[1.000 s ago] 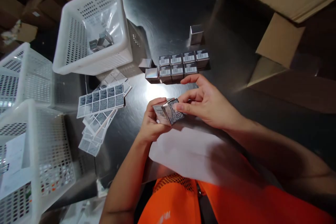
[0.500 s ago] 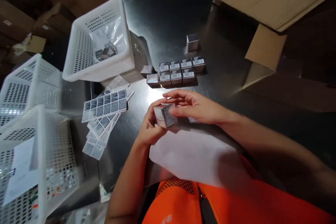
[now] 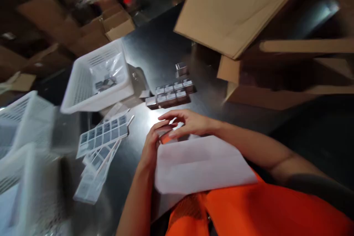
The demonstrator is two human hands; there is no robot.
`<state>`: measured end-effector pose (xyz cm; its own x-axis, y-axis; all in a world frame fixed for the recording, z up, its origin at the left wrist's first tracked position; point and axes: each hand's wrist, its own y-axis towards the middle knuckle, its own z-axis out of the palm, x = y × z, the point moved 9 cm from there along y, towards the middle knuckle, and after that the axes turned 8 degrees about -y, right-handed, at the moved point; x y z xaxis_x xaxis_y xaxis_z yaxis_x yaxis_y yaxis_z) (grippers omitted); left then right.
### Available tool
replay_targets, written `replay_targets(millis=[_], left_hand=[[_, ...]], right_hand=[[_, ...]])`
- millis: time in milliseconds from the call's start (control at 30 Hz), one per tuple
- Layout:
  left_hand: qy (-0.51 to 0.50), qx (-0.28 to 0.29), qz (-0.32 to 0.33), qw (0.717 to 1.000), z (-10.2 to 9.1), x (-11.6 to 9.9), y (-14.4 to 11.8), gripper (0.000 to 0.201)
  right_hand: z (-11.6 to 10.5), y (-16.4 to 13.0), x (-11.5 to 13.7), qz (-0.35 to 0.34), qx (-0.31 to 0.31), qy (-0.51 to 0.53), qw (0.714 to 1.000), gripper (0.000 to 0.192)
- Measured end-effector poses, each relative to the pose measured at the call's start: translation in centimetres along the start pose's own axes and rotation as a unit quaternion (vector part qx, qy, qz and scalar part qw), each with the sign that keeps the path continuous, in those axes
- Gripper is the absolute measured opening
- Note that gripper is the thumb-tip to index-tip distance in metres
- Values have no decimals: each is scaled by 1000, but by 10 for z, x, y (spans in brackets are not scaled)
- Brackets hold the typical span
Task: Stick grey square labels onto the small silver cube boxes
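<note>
- Head view: left hand (image 3: 151, 143) and right hand (image 3: 188, 123) meet over a small blurred item, grip unclear.
- Label sheets (image 3: 102, 136) lie within reach on the surface (image 3: 166, 51), beside the labelled boxes (image 3: 171, 94).

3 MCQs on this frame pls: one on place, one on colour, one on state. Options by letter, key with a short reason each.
1. Where does the sheet of labels lie?
A. inside the white basket
B. on the table, on the near side of the white basket
C. on the cardboard box

2. What colour is the person's top?
A. orange
B. blue
C. green

3. How is the large cardboard box at upper right?
A. taped shut
B. crushed flat
C. open, with a flap raised

Key:
1 B, the sheet lies on the dark table just below the white basket.
2 A, bright orange fills the lower edge.
3 C, a broad flap stands up over the open box.
</note>
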<state>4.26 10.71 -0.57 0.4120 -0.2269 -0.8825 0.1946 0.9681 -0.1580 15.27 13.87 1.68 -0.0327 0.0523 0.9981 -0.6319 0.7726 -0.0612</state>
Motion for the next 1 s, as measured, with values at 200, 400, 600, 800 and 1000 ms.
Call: replay_targets(millis=[200, 400, 600, 800, 1000], left_hand=[[89, -66, -31, 993, -15, 1, -3, 90], [239, -63, -2, 969, -10, -11, -8, 74], [188, -46, -43, 980, 5, 7, -10, 73], [141, -30, -38, 989, 11, 14, -9, 69], [248, 30, 78, 965, 11, -27, 1, 52]], right_hand=[[-66, -62, 55, -112, -168, -129, 971, 47], [-178, -222, 93, -99, -545, -361, 751, 44], [-241, -223, 69, 82, -548, -524, 646, 45], [-237, -181, 70, 90, -418, -501, 753, 31], [-234, -184, 64, 145, -371, -539, 742, 51]])
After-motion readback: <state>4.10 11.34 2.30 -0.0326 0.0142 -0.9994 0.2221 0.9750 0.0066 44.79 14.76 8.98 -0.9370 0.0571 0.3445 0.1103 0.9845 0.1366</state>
